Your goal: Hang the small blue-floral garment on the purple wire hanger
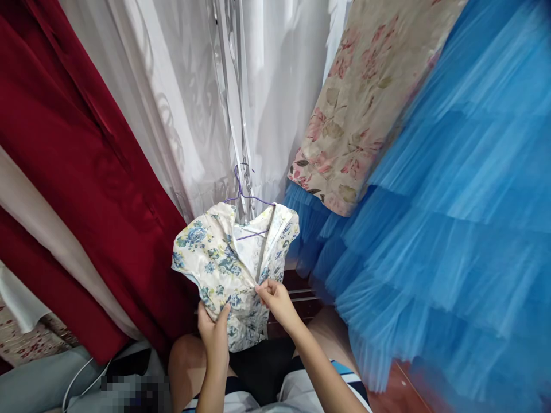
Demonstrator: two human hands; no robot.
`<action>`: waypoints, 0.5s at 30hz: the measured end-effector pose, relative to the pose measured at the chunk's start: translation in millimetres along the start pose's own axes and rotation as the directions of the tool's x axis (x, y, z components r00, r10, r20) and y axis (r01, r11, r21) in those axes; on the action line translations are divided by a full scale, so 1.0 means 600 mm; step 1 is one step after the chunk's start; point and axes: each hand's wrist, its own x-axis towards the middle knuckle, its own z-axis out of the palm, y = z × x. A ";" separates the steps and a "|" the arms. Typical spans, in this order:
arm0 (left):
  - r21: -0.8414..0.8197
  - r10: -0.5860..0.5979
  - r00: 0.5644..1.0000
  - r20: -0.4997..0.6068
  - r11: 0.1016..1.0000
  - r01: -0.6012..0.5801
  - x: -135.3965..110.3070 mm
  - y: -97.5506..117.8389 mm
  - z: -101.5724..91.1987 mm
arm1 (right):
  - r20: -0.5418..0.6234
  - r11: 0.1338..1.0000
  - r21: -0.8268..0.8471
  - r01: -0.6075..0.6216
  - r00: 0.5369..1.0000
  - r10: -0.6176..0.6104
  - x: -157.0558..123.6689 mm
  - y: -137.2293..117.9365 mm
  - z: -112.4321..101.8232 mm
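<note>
A cream blouse (210,246) with blue flowers and yellow touches hangs on a thin purple hanger (258,199) in front of me. Its neckline is open in a V, showing the pale inside and the hanger's lower bar. My left hand (214,330) grips the blouse's lower left side, thumb on the front and fingers behind the cloth. At the bottom of the V, my right hand (273,295) pinches the front edge between thumb and fingers. Whether a button or other fastener is under those fingers is hidden.
White curtains (185,86) and shiny ribbons (235,86) hang behind the blouse. Dark red cloth (99,189) drapes on the left. A floral cloth (348,126) and a tiered blue tulle skirt (439,229) hang at right. A white cable (77,376) and dark flat object (129,362) lie lower left.
</note>
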 end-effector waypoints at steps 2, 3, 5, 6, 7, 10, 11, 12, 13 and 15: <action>0.181 0.210 0.974 -0.085 0.965 -0.192 -0.003 -0.002 -0.003 | 0.007 0.998 0.029 -0.056 0.998 0.056 -0.010 -0.006 -0.003; 0.263 0.295 0.953 -0.070 0.927 -0.267 -0.006 -0.003 0.001 | 0.023 0.996 0.043 -0.077 0.997 0.076 -0.014 -0.011 -0.003; 0.336 0.349 0.933 0.092 0.871 -0.359 -0.016 -0.006 0.020 | 0.064 0.992 0.072 -0.100 0.993 0.096 -0.021 -0.022 0.003; 0.328 0.328 0.923 0.202 0.865 -0.379 -0.020 -0.008 0.033 | 0.082 0.990 0.091 -0.109 0.991 0.102 -0.024 -0.028 0.007; 0.311 0.297 0.908 0.297 0.869 -0.386 -0.022 -0.010 0.046 | 0.093 0.987 0.114 -0.118 0.990 0.107 -0.025 -0.034 0.011; 0.324 0.253 0.862 0.440 0.850 -0.415 -0.019 -0.010 0.078 | 0.086 0.973 0.193 -0.126 0.990 0.111 -0.017 -0.058 0.014; 0.344 0.260 0.841 0.474 0.825 -0.449 -0.015 -0.007 0.084 | 0.066 0.969 0.217 -0.114 0.993 0.102 -0.007 -0.069 0.012; 0.361 0.264 0.813 0.519 0.794 -0.489 -0.011 -0.004 0.089 | 0.037 0.967 0.237 -0.092 0.996 0.086 0.006 -0.084 0.009; 0.370 0.265 0.783 0.563 0.766 -0.526 -0.007 0.000 0.091 | 0.005 0.966 0.252 -0.062 0.998 0.063 0.024 -0.103 0.005; 0.386 0.253 0.729 0.636 0.713 -0.585 -0.001 0.010 0.092 | -0.055 0.960 0.280 0.007 0.998 0.009 0.068 -0.150 -0.001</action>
